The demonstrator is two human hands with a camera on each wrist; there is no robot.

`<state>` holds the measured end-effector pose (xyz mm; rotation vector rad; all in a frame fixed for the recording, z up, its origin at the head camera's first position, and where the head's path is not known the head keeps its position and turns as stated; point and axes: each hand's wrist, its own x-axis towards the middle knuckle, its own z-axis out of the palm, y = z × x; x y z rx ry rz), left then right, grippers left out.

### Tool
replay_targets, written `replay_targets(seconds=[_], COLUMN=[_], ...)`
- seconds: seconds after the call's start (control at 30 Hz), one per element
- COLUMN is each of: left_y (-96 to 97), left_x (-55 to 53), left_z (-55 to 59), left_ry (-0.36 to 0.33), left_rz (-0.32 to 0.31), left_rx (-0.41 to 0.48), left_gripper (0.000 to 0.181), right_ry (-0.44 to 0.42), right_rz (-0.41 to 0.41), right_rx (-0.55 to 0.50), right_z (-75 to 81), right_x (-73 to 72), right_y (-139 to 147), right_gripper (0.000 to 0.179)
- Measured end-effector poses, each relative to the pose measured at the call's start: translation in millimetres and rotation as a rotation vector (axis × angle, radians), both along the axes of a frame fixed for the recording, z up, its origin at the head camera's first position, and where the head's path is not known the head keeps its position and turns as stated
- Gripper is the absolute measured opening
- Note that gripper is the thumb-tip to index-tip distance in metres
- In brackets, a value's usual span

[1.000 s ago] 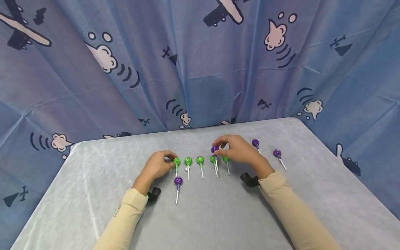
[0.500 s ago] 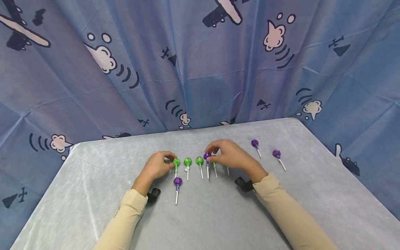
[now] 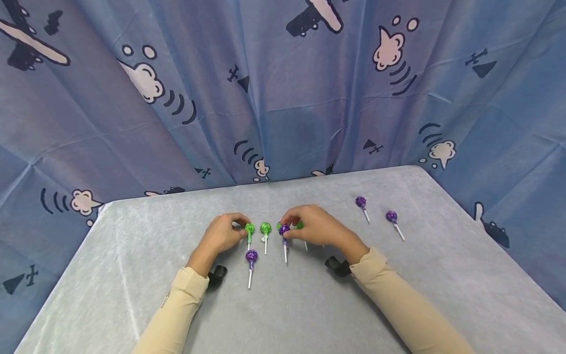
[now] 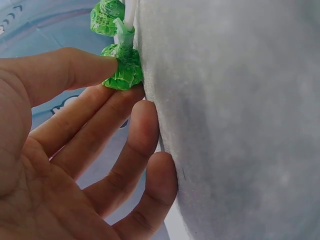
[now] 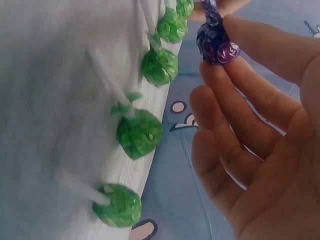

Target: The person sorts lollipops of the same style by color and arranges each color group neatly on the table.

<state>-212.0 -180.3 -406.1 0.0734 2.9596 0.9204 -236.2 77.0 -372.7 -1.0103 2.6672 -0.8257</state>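
My left hand (image 3: 226,233) pinches the head of a green lollipop (image 4: 122,67) between thumb and fingers, at the left end of a row of several green lollipops. Just below it on the table lies a purple lollipop (image 3: 251,256), stick toward me. Between thumb and fingertips, my right hand (image 3: 311,226) holds another purple lollipop (image 5: 218,44) by its wrapped head, stick pointing toward me. In the head view it overlaps the third green lollipop. Beside the left hand lies the second green lollipop (image 3: 265,229). The right hand partly hides the green ones at the row's right end.
Two more purple lollipops, one farther left (image 3: 361,202) and one nearer the edge (image 3: 391,217), lie at the right of the grey-covered table (image 3: 283,314). A blue printed curtain (image 3: 292,132) hangs behind the table's far edge.
My right hand has moved left and slightly toward me along the row, carrying the purple lollipop from the fourth green lollipop to the third. The left hand has stayed in place.
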Motion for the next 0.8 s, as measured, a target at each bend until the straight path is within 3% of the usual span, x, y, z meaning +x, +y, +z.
replay_targets(seconds=[0.43, 0.8], left_y=[0.5, 0.0], left_x=[0.0, -0.1], left_z=[1.4, 0.4], left_ry=[0.009, 0.019], left_rz=[-0.009, -0.016], left_rx=[0.007, 0.015], left_gripper=[0.023, 0.023], right_ry=[-0.049, -0.022], right_rz=[0.037, 0.053], right_rx=[0.058, 0.058], right_z=[-6.9, -12.6], right_x=[10.8, 15.5], right_y=[-24, -30], right_gripper=[0.021, 0.019])
